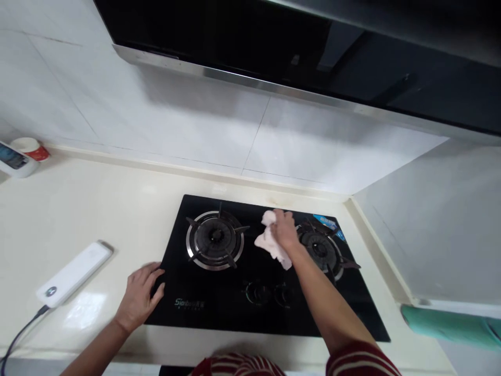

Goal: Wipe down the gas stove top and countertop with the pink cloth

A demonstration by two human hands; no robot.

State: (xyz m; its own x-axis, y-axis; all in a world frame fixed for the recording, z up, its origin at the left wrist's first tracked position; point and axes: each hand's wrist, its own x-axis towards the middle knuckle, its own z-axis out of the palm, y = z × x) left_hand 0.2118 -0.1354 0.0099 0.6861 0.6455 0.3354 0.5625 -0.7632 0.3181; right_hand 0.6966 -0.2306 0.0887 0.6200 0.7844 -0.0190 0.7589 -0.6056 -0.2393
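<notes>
Between the two burners of the black glass gas stove (230, 297), my right hand (285, 228) presses a pale pink cloth (273, 246) on the glass, fingers closed over it. The cloth lies bunched, part of it spreading out to the left of the hand. At the stove's left edge rests my left hand (140, 292), its fingers spread, thumb apart, holding nothing. The left burner (216, 236) is in full view, while my right forearm partly covers the right burner (321, 249). Two control knobs (258, 293) are at the front middle.
A white power bank (74, 274) with a dark cable lies on the cream counter (129, 209) at left. In the left back corner stand a red and white paper cup (33, 149) and a white bottle (15, 161). Overhead hangs a black range hood (242, 47). A green roll (446, 324) is at right.
</notes>
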